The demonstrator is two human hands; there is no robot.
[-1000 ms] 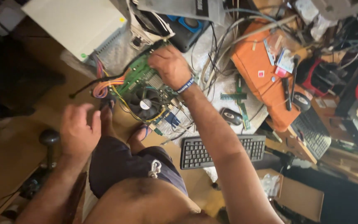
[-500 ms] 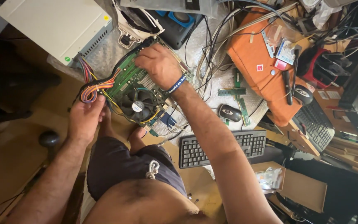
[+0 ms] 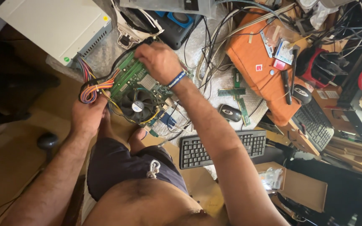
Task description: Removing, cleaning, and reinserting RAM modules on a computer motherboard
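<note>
The green circuit board (image 3: pixel 137 90) is kept above the person's knees, beside a grey computer case (image 3: pixel 55 27). Its top edge is gripped by the right hand (image 3: pixel 159 62) with bent fingers. A bundle of coloured wires (image 3: pixel 91 86) at its left edge is held by the closed left hand (image 3: pixel 88 117).

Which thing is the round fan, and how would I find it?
Start at the big white box at the top left, then follow the bundle of coloured wires down to the green circuit board between the two hands. The fan sits on the board's lower part: the only round black thing there, with blades around a small middle sticker.
</note>
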